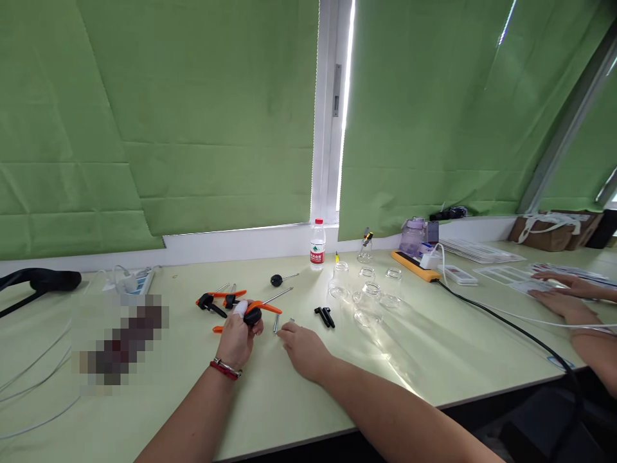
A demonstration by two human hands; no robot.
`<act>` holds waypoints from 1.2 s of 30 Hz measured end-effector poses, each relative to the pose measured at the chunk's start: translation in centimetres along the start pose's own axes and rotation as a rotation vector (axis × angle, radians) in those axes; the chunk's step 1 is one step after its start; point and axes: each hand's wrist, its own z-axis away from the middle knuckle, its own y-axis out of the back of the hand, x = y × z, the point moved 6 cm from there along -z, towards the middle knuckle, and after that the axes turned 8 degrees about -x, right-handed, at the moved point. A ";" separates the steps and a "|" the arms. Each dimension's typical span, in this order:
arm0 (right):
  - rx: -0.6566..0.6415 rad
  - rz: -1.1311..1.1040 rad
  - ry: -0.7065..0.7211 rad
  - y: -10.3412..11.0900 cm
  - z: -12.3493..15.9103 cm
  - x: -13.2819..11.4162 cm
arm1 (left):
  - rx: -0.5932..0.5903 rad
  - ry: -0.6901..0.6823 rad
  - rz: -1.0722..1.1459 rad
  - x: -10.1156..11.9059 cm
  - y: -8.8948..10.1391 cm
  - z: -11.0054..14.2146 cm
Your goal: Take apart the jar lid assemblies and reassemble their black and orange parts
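Low over the table, my left hand (240, 341) is closed around an orange plastic part (267, 307) and a black round-handled screwdriver (253, 316); a thin metal shaft points away to the right. My right hand (304, 350) rests on the tabletop with its fingers drawn together, and what they pinch, if anything, is hidden. A small metal pin (276, 323) stands by its fingertips. Behind my left hand lie black-and-orange tool parts (207, 301). Another round-handled screwdriver (276, 280) lies farther back. Two short black pieces (325, 317) sit right of my right hand.
Several clear glasses (370, 305) stand to the right, with a water bottle (317, 244) behind. Farther right are an orange power strip (414, 266), a black cable (506, 328) and a purple bottle (413, 238). Another person's hands (559, 299) rest on sheets at the far right.
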 end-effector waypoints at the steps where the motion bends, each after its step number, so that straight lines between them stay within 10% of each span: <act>1: -0.007 0.094 0.028 -0.2 -0.6 -0.3 | -0.004 0.004 -0.006 -0.1 0.0 0.0; 11: -0.058 0.374 0.194 -1.1 -2.3 -0.9 | -0.017 0.017 -0.020 -0.8 0.6 -0.4; 26: -0.037 0.679 0.635 -1.8 3.7 -7.6 | -0.046 0.164 -0.026 -2.4 -0.4 0.3; 31: 0.051 0.388 0.639 -0.4 3.3 -7.6 | -0.127 0.216 -0.027 -2.9 -1.4 0.8; 36: 0.488 -0.317 0.296 6.3 2.1 -4.5 | -0.202 0.239 -0.011 -3.5 -2.6 1.4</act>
